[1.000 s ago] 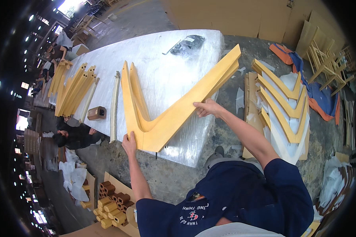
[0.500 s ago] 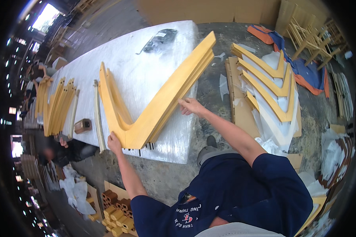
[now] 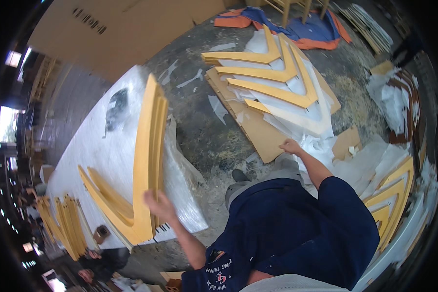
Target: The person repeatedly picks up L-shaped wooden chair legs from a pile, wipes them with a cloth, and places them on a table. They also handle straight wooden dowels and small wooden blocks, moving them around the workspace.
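Observation:
A stack of yellow V-shaped wooden frames (image 3: 143, 160) stands on the wrapped white table (image 3: 180, 204) at the left. My left hand (image 3: 159, 205) is at the lower part of the stack's near arm. Motion smears its fingers, so I cannot tell whether they grip the wood. My right hand (image 3: 290, 146) is off to the right with loosely curled fingers, nothing visible in them. It appears in front of the edge of a cardboard sheet (image 3: 265, 146). Beyond it, more V-shaped wooden frames (image 3: 292, 100) lie nested on cardboard and white foam sheeting (image 3: 304, 124).
Behind the stack, yellow wooden parts (image 3: 68, 224) and a small brown block (image 3: 101, 233) are on the table. A person (image 3: 104, 263) is low beside its near-left edge. More yellow frames (image 3: 392, 204) lean at the right. A blue-orange tarp (image 3: 297, 29) covers floor at the back.
My view has turned right, shifting the table and frame stack leftward. My right hand has left the stack and moved right. My left hand has shifted from the stack's bottom corner onto its near arm.

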A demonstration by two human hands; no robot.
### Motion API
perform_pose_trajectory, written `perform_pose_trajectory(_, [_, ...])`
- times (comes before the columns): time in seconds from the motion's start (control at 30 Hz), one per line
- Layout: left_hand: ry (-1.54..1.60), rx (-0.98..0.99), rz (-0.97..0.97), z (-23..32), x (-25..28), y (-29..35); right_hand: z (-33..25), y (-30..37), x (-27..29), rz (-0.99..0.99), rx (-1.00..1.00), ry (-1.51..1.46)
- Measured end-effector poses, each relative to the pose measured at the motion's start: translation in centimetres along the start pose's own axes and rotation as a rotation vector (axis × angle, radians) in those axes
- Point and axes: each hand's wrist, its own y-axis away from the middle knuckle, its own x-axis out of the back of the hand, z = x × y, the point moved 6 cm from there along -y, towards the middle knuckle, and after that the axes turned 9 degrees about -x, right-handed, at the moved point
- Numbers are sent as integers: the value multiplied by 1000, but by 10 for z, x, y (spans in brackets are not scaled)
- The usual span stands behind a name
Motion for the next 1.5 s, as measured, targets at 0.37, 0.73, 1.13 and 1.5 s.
perform_pose_trajectory(0.37, [419, 382, -1150, 270, -226, 235, 120, -168, 165, 97, 4, 181])
perform_pose_trajectory(0.73, [22, 350, -1286, 357, -288, 337, 25, -499, 201, 426, 292, 890])
perform_pose_trajectory(1.13, [-168, 391, -1190, 385, -297, 322, -12, -542, 200, 284, 481, 694])
perform_pose_trajectory(1.5, [185, 633, -1138, 329, -294, 332, -133, -213, 380, -32, 519, 335])
